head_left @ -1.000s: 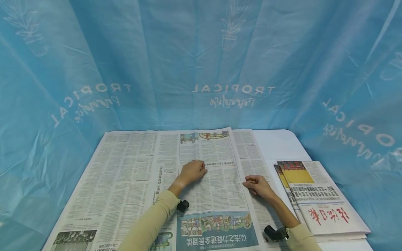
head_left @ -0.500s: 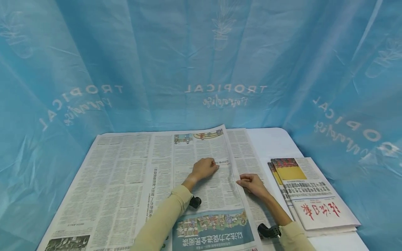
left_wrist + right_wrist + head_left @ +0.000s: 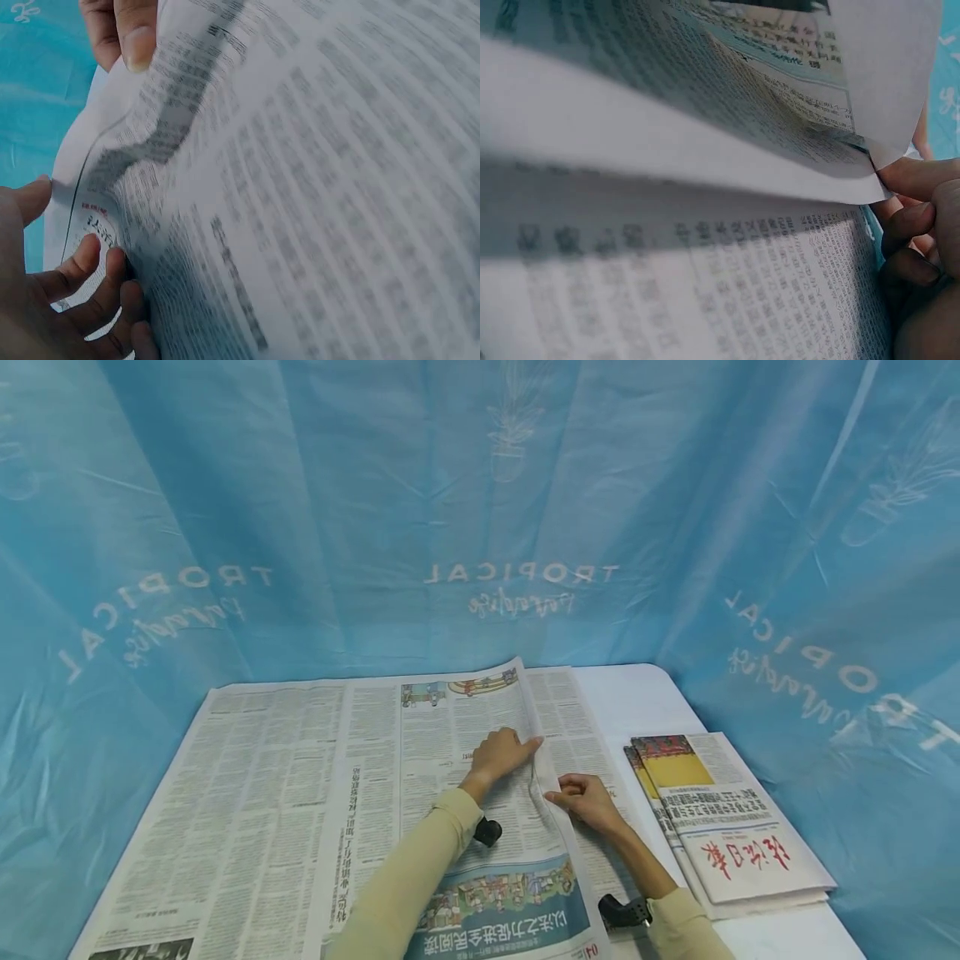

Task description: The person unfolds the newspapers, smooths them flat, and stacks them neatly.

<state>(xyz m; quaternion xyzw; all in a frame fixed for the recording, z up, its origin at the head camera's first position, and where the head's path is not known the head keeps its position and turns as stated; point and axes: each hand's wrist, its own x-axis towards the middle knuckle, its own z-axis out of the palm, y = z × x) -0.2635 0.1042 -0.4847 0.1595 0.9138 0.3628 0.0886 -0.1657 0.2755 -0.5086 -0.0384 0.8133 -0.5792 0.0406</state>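
Observation:
A large newspaper (image 3: 420, 760) lies spread out, with its top sheet's right edge lifted and creased. My right hand (image 3: 588, 802) pinches this edge between thumb and fingers; the right wrist view shows the raised sheet (image 3: 742, 161) above another printed page (image 3: 742, 277). Close by on the left, my left hand (image 3: 498, 753) reaches over the sheet to the same edge. In the left wrist view, the left thumb (image 3: 34, 196) is at the paper's margin, apart from the loosely bent fingers (image 3: 112, 292). The right hand (image 3: 135, 37) appears there at the top.
Folded newspapers (image 3: 738, 852) with red lettering are stacked on the white table (image 3: 637, 693) at the right. A blue printed curtain (image 3: 375, 510) surrounds the table at the back and sides. Dark cameras (image 3: 487, 832) are strapped to both wrists.
The left hand has moved right across the page to its right edge. The edge held by the right hand has lifted and bent more. The head view has shifted slightly right.

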